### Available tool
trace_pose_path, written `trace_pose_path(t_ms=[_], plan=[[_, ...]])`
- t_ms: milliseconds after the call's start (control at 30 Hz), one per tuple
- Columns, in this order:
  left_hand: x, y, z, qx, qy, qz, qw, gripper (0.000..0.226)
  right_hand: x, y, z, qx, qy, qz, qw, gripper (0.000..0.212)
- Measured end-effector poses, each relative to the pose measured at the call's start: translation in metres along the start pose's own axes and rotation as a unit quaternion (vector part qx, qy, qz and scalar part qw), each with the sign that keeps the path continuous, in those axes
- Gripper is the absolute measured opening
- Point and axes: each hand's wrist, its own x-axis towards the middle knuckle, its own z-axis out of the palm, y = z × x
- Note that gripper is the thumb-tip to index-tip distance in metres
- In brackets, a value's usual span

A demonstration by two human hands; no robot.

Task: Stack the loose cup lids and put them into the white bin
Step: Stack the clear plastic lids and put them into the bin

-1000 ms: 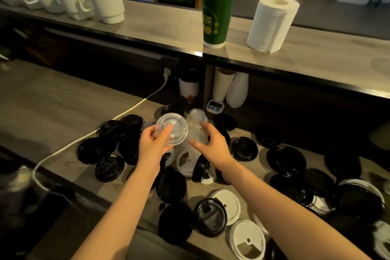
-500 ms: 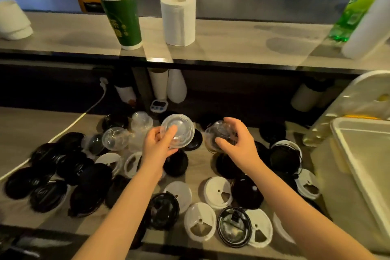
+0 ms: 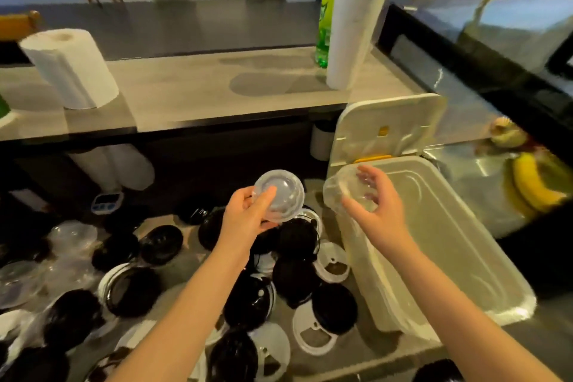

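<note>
Clear lid (image 3: pixel 280 195) is pinched between the left hand's (image 3: pixel 245 223) thumb and fingers. Second clear lid (image 3: pixel 341 189) lies gripped in the right hand's (image 3: pixel 376 205) curled fingers, above the white bin's (image 3: pixel 449 242) corner.

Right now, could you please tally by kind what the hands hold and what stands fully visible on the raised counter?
Clear dome lids: 2, in left hand and right hand
Paper towel roll: 1
Green bottle: 1
Tall white cup: 1
Total: 5

Dim indoor light, motion blur, warped edges
</note>
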Motion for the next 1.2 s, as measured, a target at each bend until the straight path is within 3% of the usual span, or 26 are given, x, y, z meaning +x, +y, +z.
trace_pose_path(t_ms=[167,267,333,567,933,1200], plan=[[0.013,0.0,0.055,0.036,-0.025,-0.001,0.999,0.017,0.026,0.057,-0.04,-0.065,0.007,0.067,0.996,0.059],[0.017,-0.005,0.077,0.048,-0.028,-0.009,0.998,0.033,0.039,0.089,-0.046,-0.067,-0.062,0.118,0.989,0.065],[0.017,-0.009,0.086,0.062,-0.023,-0.01,0.998,0.043,0.046,0.102,-0.045,-0.093,-0.104,0.107,0.984,0.068],[0.016,-0.015,0.091,0.056,0.004,-0.017,0.998,0.044,0.049,0.132,-0.027,-0.18,-0.23,0.1,0.951,0.065],[0.012,-0.011,0.114,0.062,0.009,0.015,0.998,0.039,0.036,0.155,-0.031,-0.148,-0.208,0.093,0.962,0.064],[0.013,-0.012,0.123,0.08,0.006,0.016,0.997,0.038,0.036,0.144,-0.034,-0.244,-0.228,0.067,0.94,0.054]])
